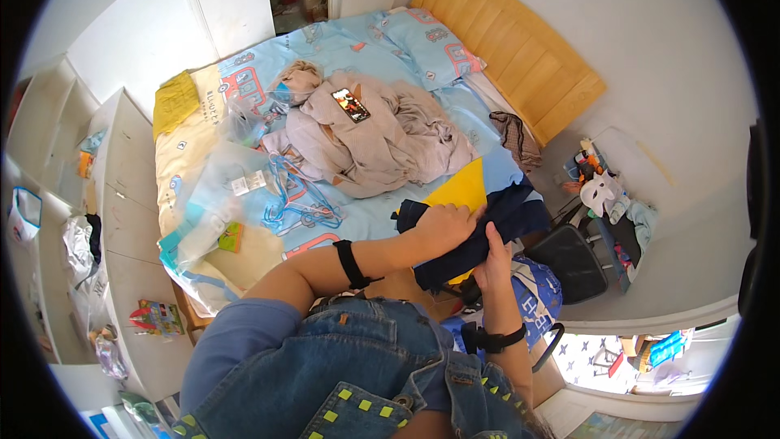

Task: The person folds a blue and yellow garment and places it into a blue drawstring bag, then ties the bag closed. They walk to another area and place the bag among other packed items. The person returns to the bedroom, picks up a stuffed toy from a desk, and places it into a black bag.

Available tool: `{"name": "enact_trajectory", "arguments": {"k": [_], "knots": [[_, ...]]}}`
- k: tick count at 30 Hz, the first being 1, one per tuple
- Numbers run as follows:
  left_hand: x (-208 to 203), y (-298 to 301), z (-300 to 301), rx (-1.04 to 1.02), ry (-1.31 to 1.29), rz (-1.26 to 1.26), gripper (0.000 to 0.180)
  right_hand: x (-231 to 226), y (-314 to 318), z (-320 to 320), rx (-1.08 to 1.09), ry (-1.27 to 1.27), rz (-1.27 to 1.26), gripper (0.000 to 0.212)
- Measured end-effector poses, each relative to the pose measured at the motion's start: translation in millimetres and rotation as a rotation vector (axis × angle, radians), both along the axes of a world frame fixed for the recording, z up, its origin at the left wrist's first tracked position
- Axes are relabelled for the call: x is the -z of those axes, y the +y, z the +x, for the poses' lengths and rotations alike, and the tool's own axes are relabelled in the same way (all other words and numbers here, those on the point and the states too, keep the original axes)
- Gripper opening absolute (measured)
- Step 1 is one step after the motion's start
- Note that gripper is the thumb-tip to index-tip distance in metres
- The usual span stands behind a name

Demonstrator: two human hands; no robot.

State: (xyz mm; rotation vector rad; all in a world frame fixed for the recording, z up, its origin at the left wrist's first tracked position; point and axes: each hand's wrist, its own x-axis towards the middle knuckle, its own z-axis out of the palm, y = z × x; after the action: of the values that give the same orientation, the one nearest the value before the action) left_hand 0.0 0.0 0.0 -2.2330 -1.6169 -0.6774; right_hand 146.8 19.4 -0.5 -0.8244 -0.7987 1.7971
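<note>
In front of my chest I hold a navy and yellow garment (453, 262) above the near right edge of the bed. My left hand (445, 226) reaches across from the left and grips its upper part, by the yellow section. Lower down on the right, my right hand (493, 264) has its thumb against the navy cloth, and its other fingers are partly hidden. A large greyish-beige cloth (366, 150) lies rumpled on the bed just beyond, with a phone (351, 104) on top showing a lit screen. Blue hangers (296, 202) lie left of it.
Clear plastic bags (215, 187) and a mustard cloth (175, 103) lie on the bed's left. A pillow (431, 47) rests by the wooden headboard (512, 41). On my right stand a black chair (573, 264) and a blue patterned bag (538, 291). White shelves (134, 219) line the left wall.
</note>
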Motion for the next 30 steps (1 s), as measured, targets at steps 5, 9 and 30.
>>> {"name": "enact_trajectory", "arguments": {"k": [5,9,30], "knots": [[5,9,5,0.025,-0.055,0.000,0.050,3,10,28,-0.014,-0.010,-0.123,0.043],[12,18,10,-0.014,-0.039,0.011,0.050,-13,9,47,-0.148,0.117,-0.145,0.042],[16,20,26,0.358,-0.780,-0.516,0.040,2,-10,66,-0.074,-0.235,0.224,0.056]]}}
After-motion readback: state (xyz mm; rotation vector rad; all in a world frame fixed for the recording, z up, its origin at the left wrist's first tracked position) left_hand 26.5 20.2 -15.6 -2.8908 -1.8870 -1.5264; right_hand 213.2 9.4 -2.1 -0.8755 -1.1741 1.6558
